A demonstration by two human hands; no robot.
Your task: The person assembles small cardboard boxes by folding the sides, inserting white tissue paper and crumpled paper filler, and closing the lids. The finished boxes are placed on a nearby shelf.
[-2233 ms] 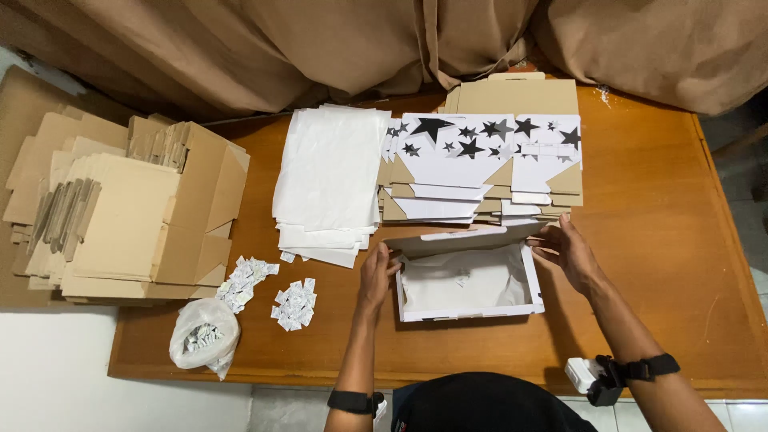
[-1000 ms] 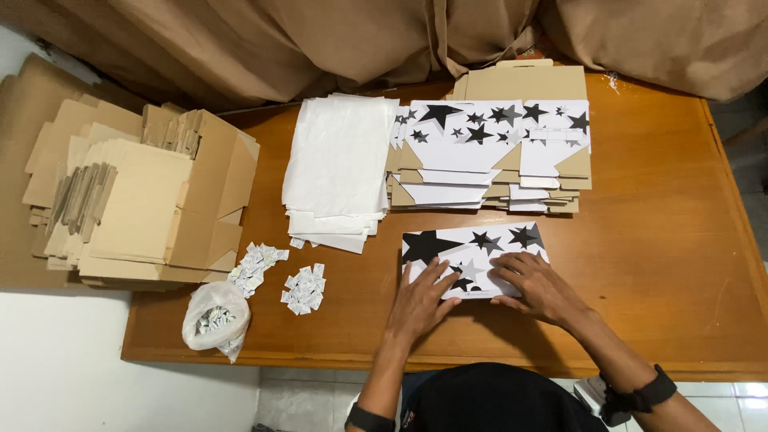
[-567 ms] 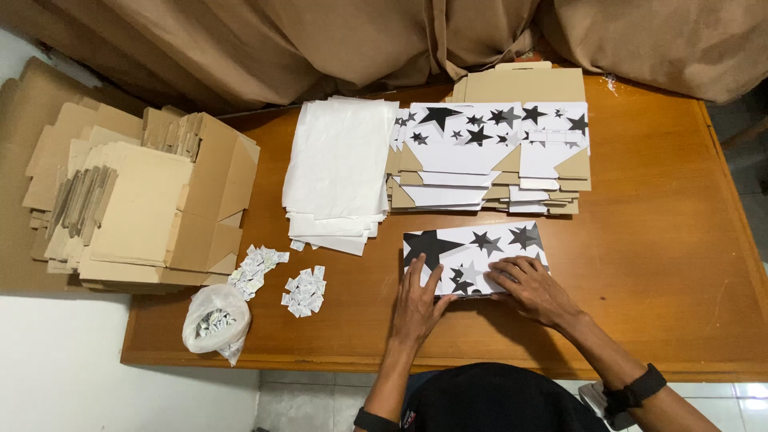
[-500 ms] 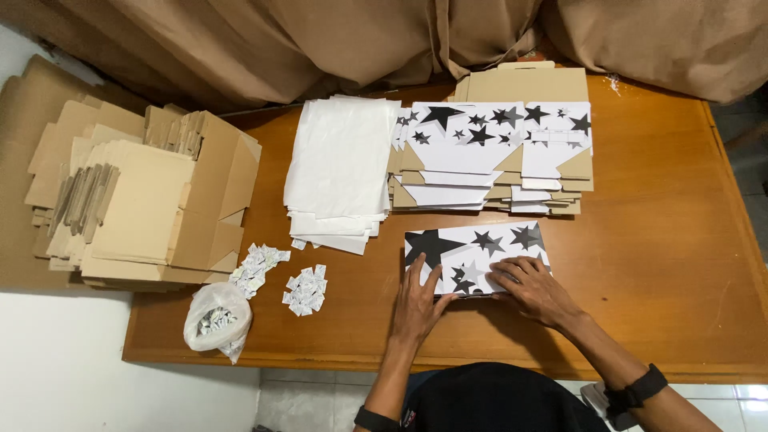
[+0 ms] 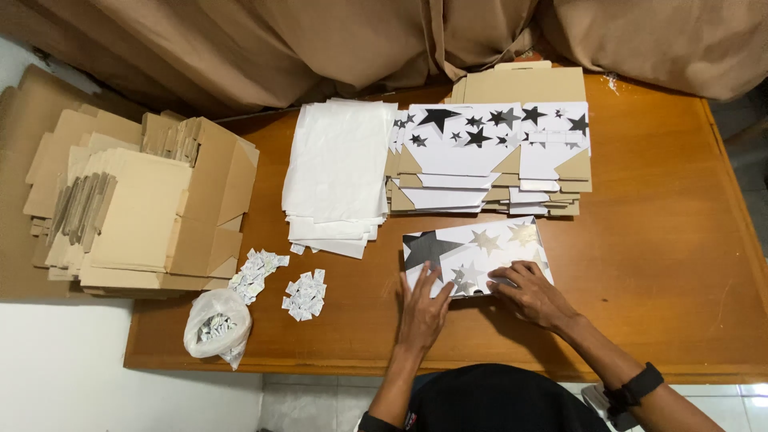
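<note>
Left hand: left hand (image 5: 422,312) lies flat, fingers spread, fingertips pressing the near left corner of the star-printed box (image 5: 474,256); grips nothing.
Right hand: right hand (image 5: 534,294) also flat and open, fingers resting on the box's near edge toward its right end; no grasp.
Star-printed box: closed, white with black and pale stars, lying near the surface's (image 5: 664,264) front edge, about mid-width.
Flat box stack: stack of unfolded star-printed box blanks (image 5: 488,160) just behind the box, toward the back edge.
Paper: pile of white sheets (image 5: 338,176) beside that stack, on its left.
Packets: two small heaps of white sachets (image 5: 280,284) left of the hands; a clear bag of sachets (image 5: 214,328) at the front left corner.
Cardboard: plain brown cardboard flats (image 5: 136,208) piled at the left end, overhanging the edge.
Backdrop: brown curtain (image 5: 320,48) along the back edge.
</note>
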